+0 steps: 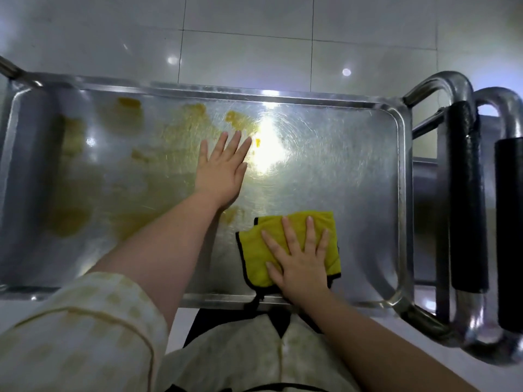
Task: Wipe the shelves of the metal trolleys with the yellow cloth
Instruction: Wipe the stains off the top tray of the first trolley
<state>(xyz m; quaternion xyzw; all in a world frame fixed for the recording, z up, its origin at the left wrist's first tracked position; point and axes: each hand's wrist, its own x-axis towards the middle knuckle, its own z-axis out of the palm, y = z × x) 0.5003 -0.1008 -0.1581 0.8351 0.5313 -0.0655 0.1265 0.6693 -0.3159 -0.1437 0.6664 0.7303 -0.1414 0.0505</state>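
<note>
Head view: right hand [302, 264] flat on yellow cloth [261, 258], shelf [339, 171] lengthwise left-right.

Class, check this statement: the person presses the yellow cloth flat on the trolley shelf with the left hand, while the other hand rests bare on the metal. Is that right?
Not quite. The head view shows the right hand pressing the yellow cloth flat on the trolley shelf, near its front edge. It is the left hand that rests bare on the metal, palm down beside the yellowish smears.
</note>
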